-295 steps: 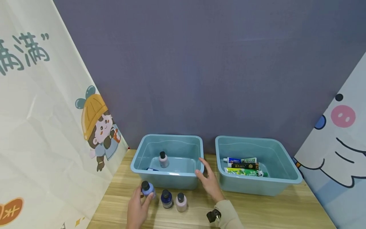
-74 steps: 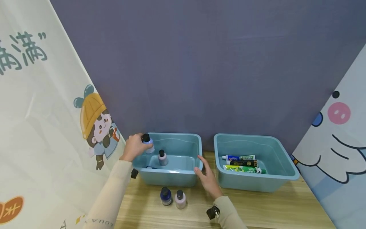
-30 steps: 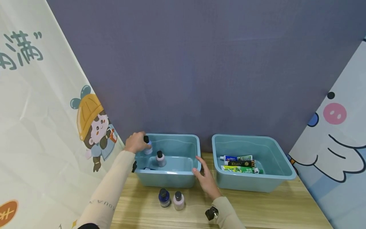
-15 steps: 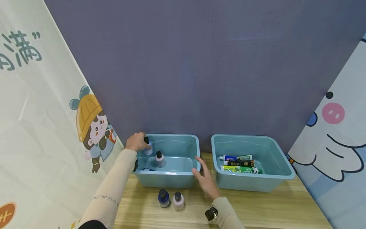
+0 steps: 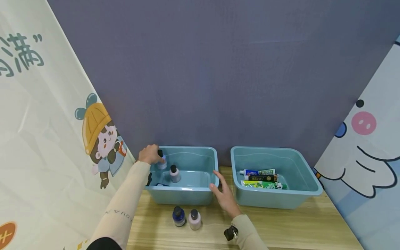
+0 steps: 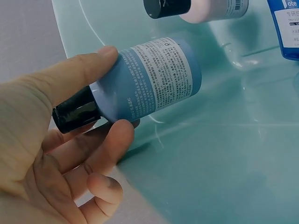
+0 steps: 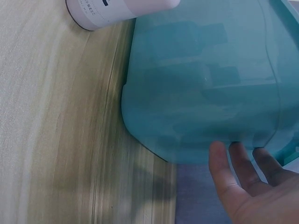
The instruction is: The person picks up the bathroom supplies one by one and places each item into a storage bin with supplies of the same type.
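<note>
In the left teal bin (image 5: 184,198), toward its back left corner, my left hand (image 5: 149,154) holds a light blue bottle (image 6: 149,77) with a black cap. Thumb and fingers pinch it near the cap end. A pale pink bottle (image 5: 175,174) stands beside it inside the bin. Only a sliver shows of a dark blue bottle (image 6: 286,28) near the bin's front wall. My right hand (image 5: 225,196) touches the bin's right side with extended fingers (image 7: 243,165). On the table before the bin stand a dark blue bottle (image 5: 179,217) and a pale pink bottle (image 5: 194,220).
To the right, a second teal bin (image 5: 278,199) contains several toothpaste tubes (image 5: 262,178) lying flat. Both bins stand on a wood-grain table (image 5: 300,229) against a dark grey-blue back panel (image 5: 200,76). Printed sheets hang on both sides.
My left hand has carried the light blue bottle from the table into the left bin and lowered it there. Over the last half second both hands are nearly still.
</note>
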A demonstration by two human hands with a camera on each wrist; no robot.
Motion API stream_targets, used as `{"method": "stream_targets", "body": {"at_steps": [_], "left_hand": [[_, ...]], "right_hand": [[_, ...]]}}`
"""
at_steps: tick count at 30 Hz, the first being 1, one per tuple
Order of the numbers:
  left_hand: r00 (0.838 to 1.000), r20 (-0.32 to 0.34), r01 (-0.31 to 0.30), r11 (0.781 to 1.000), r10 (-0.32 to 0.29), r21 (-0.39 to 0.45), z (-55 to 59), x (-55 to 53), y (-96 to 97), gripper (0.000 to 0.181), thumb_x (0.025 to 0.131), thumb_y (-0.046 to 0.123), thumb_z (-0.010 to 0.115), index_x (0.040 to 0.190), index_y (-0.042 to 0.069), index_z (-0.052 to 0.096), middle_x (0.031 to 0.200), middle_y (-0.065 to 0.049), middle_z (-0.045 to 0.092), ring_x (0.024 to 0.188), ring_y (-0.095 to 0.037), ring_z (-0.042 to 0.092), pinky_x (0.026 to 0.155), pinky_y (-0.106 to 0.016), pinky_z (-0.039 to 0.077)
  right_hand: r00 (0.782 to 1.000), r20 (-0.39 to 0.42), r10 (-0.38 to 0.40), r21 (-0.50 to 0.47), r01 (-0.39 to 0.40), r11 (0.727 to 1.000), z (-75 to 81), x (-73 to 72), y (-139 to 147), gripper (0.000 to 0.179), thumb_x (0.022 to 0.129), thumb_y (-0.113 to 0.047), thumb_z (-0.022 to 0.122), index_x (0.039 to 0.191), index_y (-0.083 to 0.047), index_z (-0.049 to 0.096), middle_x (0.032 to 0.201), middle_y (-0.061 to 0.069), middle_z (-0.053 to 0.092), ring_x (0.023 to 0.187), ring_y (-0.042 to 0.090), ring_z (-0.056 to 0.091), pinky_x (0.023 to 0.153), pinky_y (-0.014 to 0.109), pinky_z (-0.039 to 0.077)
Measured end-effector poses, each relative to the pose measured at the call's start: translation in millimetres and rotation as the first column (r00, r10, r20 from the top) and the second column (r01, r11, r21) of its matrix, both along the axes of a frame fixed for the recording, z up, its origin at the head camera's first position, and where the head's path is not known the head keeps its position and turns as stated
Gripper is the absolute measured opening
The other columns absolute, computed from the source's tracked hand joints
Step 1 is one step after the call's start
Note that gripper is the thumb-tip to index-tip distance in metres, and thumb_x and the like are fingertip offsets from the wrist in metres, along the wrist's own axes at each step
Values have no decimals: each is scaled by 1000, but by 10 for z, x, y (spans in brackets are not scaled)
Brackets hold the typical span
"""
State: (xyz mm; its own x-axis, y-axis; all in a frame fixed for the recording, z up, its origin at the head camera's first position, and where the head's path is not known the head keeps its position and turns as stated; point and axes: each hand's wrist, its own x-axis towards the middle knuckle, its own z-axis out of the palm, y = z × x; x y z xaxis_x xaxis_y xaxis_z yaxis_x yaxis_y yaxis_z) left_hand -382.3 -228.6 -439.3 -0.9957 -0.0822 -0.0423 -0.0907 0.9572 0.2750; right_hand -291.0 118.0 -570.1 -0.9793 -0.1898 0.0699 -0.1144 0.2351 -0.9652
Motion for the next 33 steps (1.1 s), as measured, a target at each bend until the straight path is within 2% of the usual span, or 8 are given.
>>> {"method": "stream_targets", "body": {"at_steps": [10, 18, 28, 33], "left_hand": [[1000, 8, -7, 1000, 7, 30, -18, -8, 4, 64, 80, 29, 89, 130, -2, 63, 126, -23, 68, 98, -35, 64, 92, -58, 54], [1000, 9, -1, 1000, 0, 30, -32, -20, 11, 61, 81, 29, 89, 129, -1, 64, 124, -23, 68, 97, -35, 63, 91, -58, 54], [1000, 8, 6, 1000, -6, 4, -63, -60, -14, 48, 83, 30, 87, 119, 2, 71, 112, -17, 72, 90, -30, 61, 78, -47, 51], [1000, 16, 7, 1000, -7, -13, -39, -50, -4, 47, 82, 29, 88, 117, 3, 72, 113, -16, 72, 90, -29, 62, 78, -48, 53]], "right_hand": [[1000, -8, -2, 2, 2, 1000, -22, -28, 1, 66, 98, -59, 58, 157, -41, 35, 169, 10, 28, 152, 46, 29, 112, 75, 30], [1000, 7, -7, -14, 7, 1000, -23, -25, -1, 67, 97, -60, 59, 157, -41, 35, 169, 7, 28, 152, 44, 29, 113, 74, 28], [1000, 10, -3, -15, 3, 1000, -31, -21, -3, 67, 98, -60, 58, 157, -41, 34, 169, 8, 27, 152, 45, 29, 112, 73, 30], [1000, 1, 6, -16, -6, 1000, -32, -18, -4, 66, 98, -59, 58, 157, -41, 33, 170, 8, 26, 152, 45, 28, 113, 74, 29]]}}
